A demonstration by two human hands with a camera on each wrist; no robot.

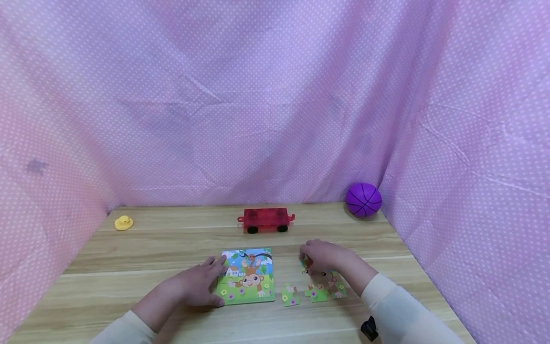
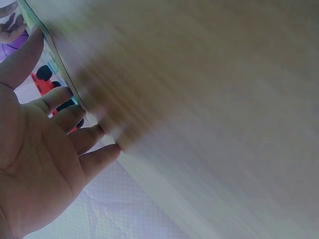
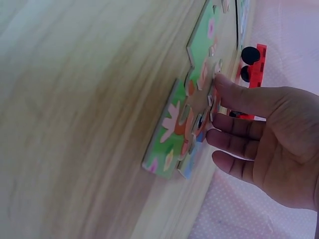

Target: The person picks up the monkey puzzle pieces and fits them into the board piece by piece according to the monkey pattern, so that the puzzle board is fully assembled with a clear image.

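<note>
A square monkey picture puzzle board [image 1: 247, 289] lies flat on the table. My left hand [image 1: 199, 282] rests at its left edge, thumb at the lower corner and fingers spread along the side. In the left wrist view, the fingertips [image 2: 112, 149] touch the tabletop beside the board. To the right, my right hand [image 1: 324, 257] reaches down over loose jigsaw pieces, pinching a puzzle piece [image 3: 213, 102] between thumb and fingers. This piece is partly hidden by the hand in the head view. Near it lie a flower piece [image 1: 290, 295], a green piece [image 1: 318, 294] and a corner piece [image 1: 339, 289].
Behind the board stands a red toy wagon [image 1: 266, 218]. A purple ball [image 1: 364, 199] sits at the back right corner, a yellow rubber duck [image 1: 123, 222] at the back left. A black object [image 1: 369, 329] lies by the right sleeve. Pink dotted cloth [image 1: 266, 105] surrounds the table.
</note>
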